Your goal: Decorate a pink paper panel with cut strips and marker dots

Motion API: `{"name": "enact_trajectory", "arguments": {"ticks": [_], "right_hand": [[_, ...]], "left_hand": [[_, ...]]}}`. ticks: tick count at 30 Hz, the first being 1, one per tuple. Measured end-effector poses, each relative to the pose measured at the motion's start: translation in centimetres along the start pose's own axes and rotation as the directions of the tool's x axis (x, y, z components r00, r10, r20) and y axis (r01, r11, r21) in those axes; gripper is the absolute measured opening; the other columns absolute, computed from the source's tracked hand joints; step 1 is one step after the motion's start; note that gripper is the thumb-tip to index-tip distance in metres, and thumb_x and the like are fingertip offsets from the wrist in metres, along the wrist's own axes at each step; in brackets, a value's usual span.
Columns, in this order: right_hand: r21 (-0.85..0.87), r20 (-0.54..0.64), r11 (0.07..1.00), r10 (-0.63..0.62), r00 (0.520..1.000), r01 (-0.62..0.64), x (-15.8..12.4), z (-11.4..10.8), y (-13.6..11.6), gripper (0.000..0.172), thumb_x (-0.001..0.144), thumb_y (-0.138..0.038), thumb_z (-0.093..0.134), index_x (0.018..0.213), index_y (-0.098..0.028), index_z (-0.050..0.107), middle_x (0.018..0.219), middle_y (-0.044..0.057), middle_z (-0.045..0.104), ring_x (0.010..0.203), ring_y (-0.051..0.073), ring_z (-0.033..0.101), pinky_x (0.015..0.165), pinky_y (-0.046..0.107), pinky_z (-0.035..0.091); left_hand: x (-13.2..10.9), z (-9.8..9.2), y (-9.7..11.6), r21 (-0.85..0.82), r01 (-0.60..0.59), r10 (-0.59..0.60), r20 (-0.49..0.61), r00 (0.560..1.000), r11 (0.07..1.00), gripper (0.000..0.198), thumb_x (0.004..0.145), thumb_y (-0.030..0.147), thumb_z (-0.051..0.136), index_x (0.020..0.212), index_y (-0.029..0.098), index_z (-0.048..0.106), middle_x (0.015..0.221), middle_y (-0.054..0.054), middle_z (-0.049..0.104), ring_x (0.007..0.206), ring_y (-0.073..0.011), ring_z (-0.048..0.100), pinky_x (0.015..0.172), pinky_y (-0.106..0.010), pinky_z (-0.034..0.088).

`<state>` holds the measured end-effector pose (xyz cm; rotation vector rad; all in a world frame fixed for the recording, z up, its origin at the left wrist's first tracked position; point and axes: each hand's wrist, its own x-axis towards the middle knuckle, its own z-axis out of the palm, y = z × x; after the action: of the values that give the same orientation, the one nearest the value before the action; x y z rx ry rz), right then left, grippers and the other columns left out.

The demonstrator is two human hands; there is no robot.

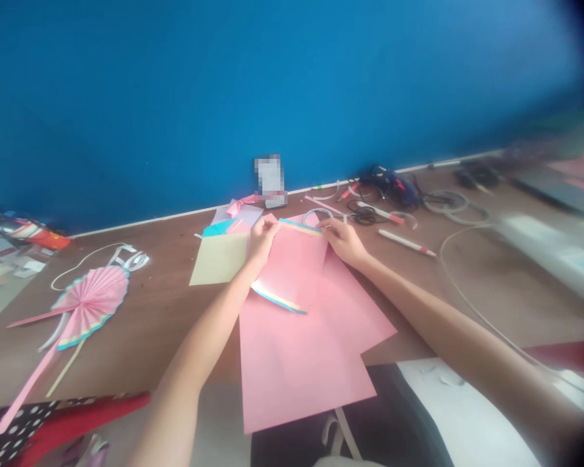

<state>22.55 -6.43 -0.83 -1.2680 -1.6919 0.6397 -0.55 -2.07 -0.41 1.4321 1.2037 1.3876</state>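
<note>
A pink paper sheet (pixel 296 263) with blue and cream strips along its top and bottom edges is held up over larger pink sheets (pixel 302 363). My left hand (pixel 265 235) pinches its upper left corner. At the upper right corner, my right hand (pixel 339 239) has its fingers closed on the same sheet. The lower striped edge curls up from the sheets below. A pleated pink paper fan (pixel 95 301) with a blue and cream rim lies to the left on the brown table (pixel 165 324).
A pale yellow sheet (pixel 219 259) lies left of the hands. A phone-like device (pixel 269 180) stands against the blue wall. Behind and right are cables (pixel 377 185), a white pencil-like stick (pixel 406 242) and a long white cord (pixel 462 295).
</note>
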Motion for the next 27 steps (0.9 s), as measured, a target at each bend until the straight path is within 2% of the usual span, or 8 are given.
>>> {"name": "enact_trajectory", "arguments": {"ticks": [9, 15, 21, 24, 27], "right_hand": [[-0.01, -0.011, 1.0, 0.015, 1.0, -0.015, -0.04, 0.12, 0.13, 0.026, 0.086, -0.031, 0.045, 0.098, -0.018, 0.065, 0.062, -0.002, 0.051, 0.055, 0.013, 0.04, 0.055, 0.026, 0.031], [-0.028, -0.014, 0.999, 0.015, 1.0, -0.015, -0.07, 0.08, 0.01, 0.027, 0.086, -0.03, 0.045, 0.097, -0.019, 0.066, 0.058, -0.003, 0.046, 0.052, 0.013, 0.038, 0.053, 0.026, 0.029], [-0.036, -0.014, 0.999, 0.03, 0.999, -0.03, -0.01, 0.02, -0.08, 0.027, 0.085, -0.029, 0.046, 0.097, -0.018, 0.067, 0.061, -0.001, 0.052, 0.054, 0.013, 0.041, 0.054, 0.026, 0.03], [-0.023, -0.003, 0.999, 0.026, 1.0, -0.027, -0.02, 0.05, -0.05, 0.027, 0.085, -0.029, 0.046, 0.097, -0.018, 0.067, 0.062, -0.001, 0.054, 0.054, 0.013, 0.041, 0.055, 0.026, 0.031], [-0.019, 0.0, 0.999, 0.029, 1.0, -0.029, -0.03, 0.05, -0.09, 0.027, 0.084, -0.029, 0.047, 0.096, -0.017, 0.068, 0.063, 0.0, 0.056, 0.056, 0.014, 0.043, 0.057, 0.026, 0.032]], "left_hand": [[0.21, 0.04, -0.34, 0.01, -0.003, 0.003, -0.007, 1.0, 1.0, 0.016, 0.073, 0.033, 0.064, 0.074, 0.02, 0.055, 0.072, 0.002, 0.054, 0.07, -0.0122, 0.05, 0.069, -0.025, 0.039], [0.15, 0.0, 0.07, -0.017, 0.0, 0.0, 0.006, 1.0, 1.0, 0.017, 0.071, 0.033, 0.065, 0.073, 0.02, 0.055, 0.072, 0.002, 0.055, 0.07, -0.0119, 0.05, 0.07, -0.025, 0.04], [0.0, 0.08, 0.38, -0.004, -0.006, 0.006, 0.005, 1.0, 1.0, 0.016, 0.07, 0.031, 0.065, 0.072, 0.019, 0.055, 0.074, 0.001, 0.058, 0.074, -0.0126, 0.054, 0.073, -0.026, 0.042], [-0.01, 0.16, 0.24, -0.025, -0.027, 0.027, 0.008, 1.0, 0.999, 0.016, 0.07, 0.031, 0.066, 0.073, 0.019, 0.055, 0.082, -0.001, 0.062, 0.082, -0.0145, 0.058, 0.077, -0.027, 0.044], [0.01, 0.22, 0.17, -0.054, -0.056, 0.057, 0.019, 0.998, 0.997, 0.016, 0.071, 0.03, 0.065, 0.073, 0.019, 0.055, 0.101, -0.006, 0.066, 0.102, -0.0188, 0.06, 0.084, -0.03, 0.045]]}}
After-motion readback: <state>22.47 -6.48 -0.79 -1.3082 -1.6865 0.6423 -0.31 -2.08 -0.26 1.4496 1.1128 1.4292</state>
